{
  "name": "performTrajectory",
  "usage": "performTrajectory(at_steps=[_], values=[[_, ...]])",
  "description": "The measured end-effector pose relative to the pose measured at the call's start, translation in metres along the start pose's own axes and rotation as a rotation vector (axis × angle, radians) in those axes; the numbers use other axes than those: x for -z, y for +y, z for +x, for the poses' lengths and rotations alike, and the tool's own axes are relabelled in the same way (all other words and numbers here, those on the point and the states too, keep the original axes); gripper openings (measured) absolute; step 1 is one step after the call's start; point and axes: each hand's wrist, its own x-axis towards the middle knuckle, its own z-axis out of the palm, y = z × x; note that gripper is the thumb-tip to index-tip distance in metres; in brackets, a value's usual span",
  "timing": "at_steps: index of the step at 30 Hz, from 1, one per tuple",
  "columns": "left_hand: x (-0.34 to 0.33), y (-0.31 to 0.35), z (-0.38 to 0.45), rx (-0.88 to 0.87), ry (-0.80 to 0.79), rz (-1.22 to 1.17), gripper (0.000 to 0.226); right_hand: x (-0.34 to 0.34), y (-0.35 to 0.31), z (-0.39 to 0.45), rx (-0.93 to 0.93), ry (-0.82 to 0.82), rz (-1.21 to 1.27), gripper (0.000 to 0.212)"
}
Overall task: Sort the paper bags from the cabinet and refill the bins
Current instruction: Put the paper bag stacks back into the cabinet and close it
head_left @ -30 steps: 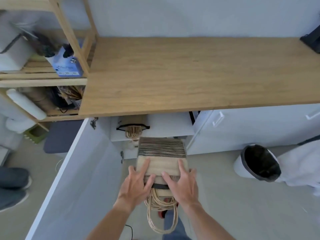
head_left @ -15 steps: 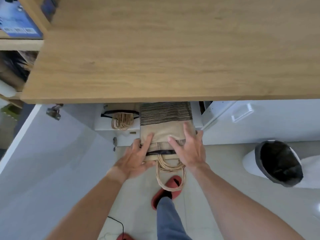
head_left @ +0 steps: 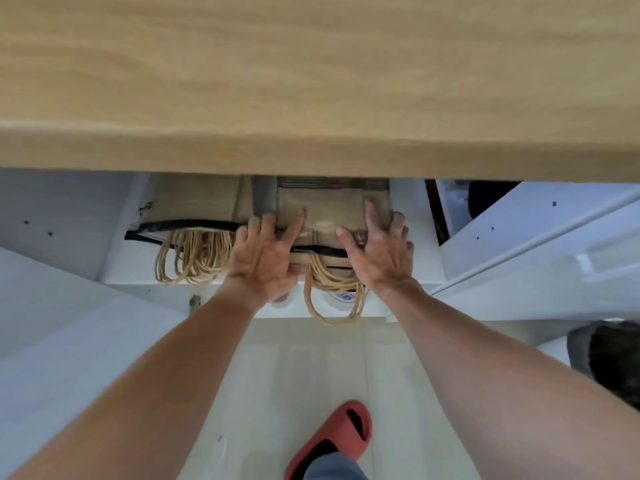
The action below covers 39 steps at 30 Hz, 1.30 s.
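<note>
Brown kraft paper bags (head_left: 325, 209), bundled flat by a black band (twine handles dangling off the front), lay on the white cabinet shelf (head_left: 408, 271) under the table (head_left: 311, 81), both hands (head_left: 266, 258) (head_left: 377, 251) pressing them with spread, straight fingers.

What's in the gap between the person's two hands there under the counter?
In the head view, between the left hand and the right hand lies the top of the bundle of paper bags both press on, its twine handles hanging below.
</note>
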Motion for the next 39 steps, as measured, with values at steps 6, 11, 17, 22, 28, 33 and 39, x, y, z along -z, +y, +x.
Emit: performTrajectory(at_steps=[6,11,17,22,28,33,39], values=[[-0.003,0.003,0.023,-0.054,0.066,0.123,0.093,-0.006,0.0,0.021,0.031,0.007,-0.076,0.084],[0.012,0.009,0.032,0.069,-0.089,0.101,0.089,0.003,-0.01,0.014,0.07,-0.039,-0.084,0.082],[0.063,0.007,-0.029,0.047,-0.078,0.005,0.077,0.028,-0.023,-0.062,0.194,-0.167,-0.188,0.081],[0.112,-0.036,-0.118,0.142,0.076,-0.155,0.078,0.086,-0.085,-0.141,0.204,-0.226,-0.105,0.089],[0.167,-0.094,-0.267,0.308,0.171,-0.216,0.066,0.158,-0.176,-0.231,0.275,-0.134,-0.043,0.077],[0.207,-0.145,-0.386,0.46,0.201,-0.222,0.075,0.215,-0.263,-0.3,0.429,-0.084,-0.055,0.077],[0.184,-0.181,-0.5,0.739,0.317,-0.295,0.05,0.212,-0.34,-0.392,0.543,-0.114,-0.055,0.074]])
